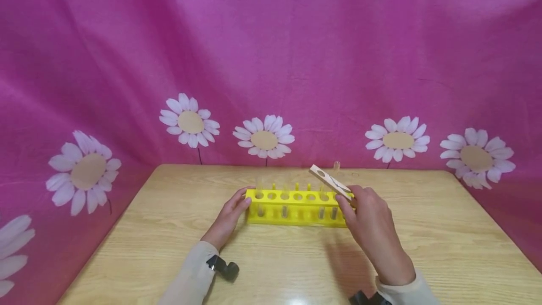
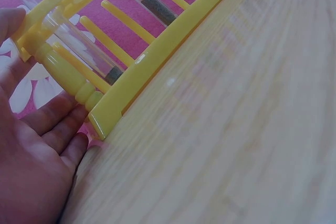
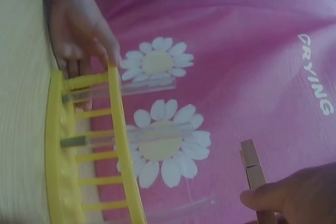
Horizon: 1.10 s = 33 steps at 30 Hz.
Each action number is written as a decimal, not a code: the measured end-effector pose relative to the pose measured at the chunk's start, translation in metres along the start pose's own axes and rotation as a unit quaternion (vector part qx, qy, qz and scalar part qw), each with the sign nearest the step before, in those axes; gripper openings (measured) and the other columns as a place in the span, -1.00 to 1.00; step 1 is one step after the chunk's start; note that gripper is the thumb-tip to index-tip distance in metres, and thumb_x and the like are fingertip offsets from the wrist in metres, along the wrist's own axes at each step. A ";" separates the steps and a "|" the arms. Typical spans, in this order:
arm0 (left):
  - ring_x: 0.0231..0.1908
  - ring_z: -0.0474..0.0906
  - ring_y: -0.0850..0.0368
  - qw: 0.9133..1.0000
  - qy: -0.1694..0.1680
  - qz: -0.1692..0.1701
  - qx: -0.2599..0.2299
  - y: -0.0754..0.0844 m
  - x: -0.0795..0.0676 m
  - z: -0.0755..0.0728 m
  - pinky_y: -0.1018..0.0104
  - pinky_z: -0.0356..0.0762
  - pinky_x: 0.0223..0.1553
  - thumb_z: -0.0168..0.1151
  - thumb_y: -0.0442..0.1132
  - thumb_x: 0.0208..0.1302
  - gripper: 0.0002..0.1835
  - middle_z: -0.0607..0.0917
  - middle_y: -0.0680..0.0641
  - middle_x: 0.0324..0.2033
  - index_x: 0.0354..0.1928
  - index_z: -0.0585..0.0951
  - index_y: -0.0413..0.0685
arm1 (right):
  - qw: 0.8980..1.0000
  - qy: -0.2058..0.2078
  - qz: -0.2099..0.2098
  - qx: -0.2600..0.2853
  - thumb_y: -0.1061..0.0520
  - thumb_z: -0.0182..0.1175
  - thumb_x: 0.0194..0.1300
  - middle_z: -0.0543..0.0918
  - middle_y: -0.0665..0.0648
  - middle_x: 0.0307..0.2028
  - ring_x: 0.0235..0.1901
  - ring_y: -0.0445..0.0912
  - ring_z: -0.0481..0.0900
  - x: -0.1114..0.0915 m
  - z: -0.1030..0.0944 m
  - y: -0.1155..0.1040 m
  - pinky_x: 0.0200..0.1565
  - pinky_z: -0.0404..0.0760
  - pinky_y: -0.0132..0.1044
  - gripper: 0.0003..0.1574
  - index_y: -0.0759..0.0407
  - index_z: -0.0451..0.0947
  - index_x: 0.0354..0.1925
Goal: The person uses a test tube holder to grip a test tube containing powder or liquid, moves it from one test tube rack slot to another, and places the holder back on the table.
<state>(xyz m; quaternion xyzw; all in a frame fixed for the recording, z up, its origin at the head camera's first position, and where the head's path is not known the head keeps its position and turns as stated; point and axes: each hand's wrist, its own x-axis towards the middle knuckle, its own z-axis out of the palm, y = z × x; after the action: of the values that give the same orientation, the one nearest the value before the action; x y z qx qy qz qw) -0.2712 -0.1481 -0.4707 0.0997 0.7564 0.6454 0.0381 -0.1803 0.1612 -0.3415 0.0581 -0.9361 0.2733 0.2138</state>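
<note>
A yellow test tube rack (image 1: pixel 271 222) stands upright on the table, holding several clear test tubes (image 1: pixel 285 192), some with dark contents (image 2: pixel 157 9) at the bottom. At the rack's left end, my left hand (image 1: pixel 228 218) grips it, thumb at the top bar and other fingers around the end post (image 2: pixel 63 72). Between thumb and fingers, my right hand (image 1: pixel 374 225) holds a wooden test tube clamp (image 1: pixel 330 181) over the rack's right end, tilted up to the left. A tube's top (image 1: pixel 336 165) shows just behind the clamp. The right hand partly hides the rack's right end.
The light wood table (image 1: pixel 169 201) extends around the rack on all sides. Behind it hangs a pink cloth (image 1: pixel 292 51) with large white daisies (image 1: pixel 264 139). A black wrist camera (image 1: pixel 224 267) sits on the left sleeve.
</note>
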 end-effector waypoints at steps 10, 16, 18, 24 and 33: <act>0.36 0.18 0.01 1.000 -0.002 -0.001 -0.008 -0.001 0.001 0.000 -0.17 -0.10 0.38 0.03 0.17 0.39 -0.49 0.41 0.03 0.29 0.31 0.41 0.24 | 1.000 -0.007 -0.006 -0.003 0.08 0.22 0.32 0.36 0.07 -0.66 -0.68 -0.08 0.27 0.006 0.008 -0.015 -0.64 0.25 -0.27 -0.74 0.29 0.50 -0.30; 0.30 0.27 0.00 1.000 0.002 0.001 -0.011 0.002 0.000 0.000 -0.18 -0.08 0.37 0.05 0.17 0.38 -0.50 0.47 -0.03 0.22 0.29 0.43 0.24 | 0.999 -0.042 0.020 0.008 0.06 0.17 0.37 0.37 0.09 -0.68 -0.73 -0.09 0.28 0.010 0.014 -0.027 -0.67 0.29 -0.29 -0.70 0.32 0.44 -0.22; 0.27 0.30 -0.01 1.000 0.003 0.006 -0.011 0.002 0.000 0.001 -0.19 -0.06 0.36 0.06 0.17 0.37 -0.49 0.49 -0.05 0.19 0.29 0.43 0.21 | 0.998 -0.052 0.030 0.012 0.06 0.15 0.38 0.38 0.10 -0.67 -0.73 -0.09 0.30 0.011 0.016 -0.031 -0.67 0.30 -0.30 -0.69 0.33 0.44 -0.21; 0.28 0.29 0.01 1.000 0.001 0.012 -0.012 0.001 -0.001 0.001 -0.15 -0.04 0.37 0.06 0.17 0.37 -0.51 0.49 -0.02 0.20 0.28 0.44 0.26 | 0.997 -0.065 0.040 0.006 0.04 0.13 0.40 0.36 0.10 -0.68 -0.74 -0.09 0.27 0.015 0.024 -0.041 -0.70 0.26 -0.35 -0.69 0.32 0.46 -0.25; 0.27 0.30 0.04 1.000 -0.003 0.015 -0.016 0.000 0.001 0.000 -0.08 0.00 0.37 0.06 0.14 0.38 -0.58 0.50 0.00 0.20 0.24 0.46 0.34 | 0.999 -0.045 0.023 -0.018 0.04 0.14 0.39 0.33 0.10 -0.71 -0.75 -0.09 0.26 0.014 0.028 -0.043 -0.71 0.23 -0.35 -0.68 0.30 0.45 -0.34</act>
<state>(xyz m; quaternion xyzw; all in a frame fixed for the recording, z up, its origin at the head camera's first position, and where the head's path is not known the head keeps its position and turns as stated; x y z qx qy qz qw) -0.2721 -0.1482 -0.4702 0.1126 0.7439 0.6579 0.0325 -0.1934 0.1096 -0.3357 0.0450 -0.9506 0.2585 0.1657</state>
